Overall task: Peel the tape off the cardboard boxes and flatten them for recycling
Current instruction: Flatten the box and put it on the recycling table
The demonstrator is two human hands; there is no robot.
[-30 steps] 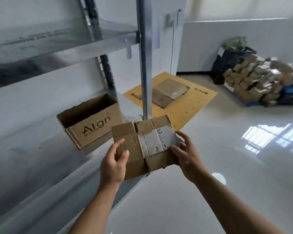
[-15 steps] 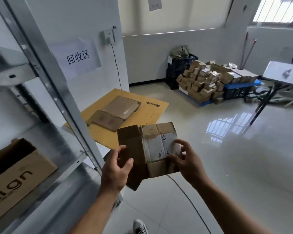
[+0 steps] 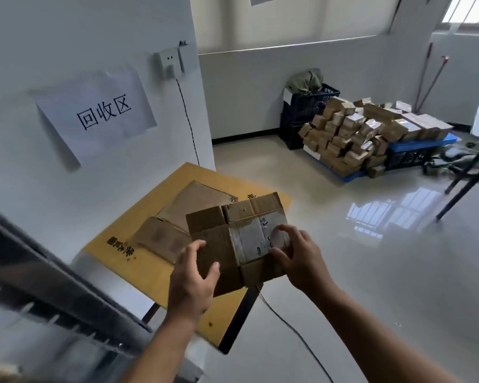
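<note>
I hold a flattened brown cardboard box in front of me, above the near edge of a yellow table. A grey-white patch of tape and label covers its middle. My left hand grips its lower left edge, thumb on top. My right hand grips its right side, fingers over the taped patch. Two other flattened cardboard pieces lie on the yellow table.
A wall sign hangs on the left above the table. A metal shelf frame runs along the lower left. A heap of small cardboard boxes sits on blue pallets at the back right. A black cable trails over the glossy floor.
My view has swung right, away from the shelf and its open box, toward the yellow table. The flattened box stays in both hands and now hangs over the table.
</note>
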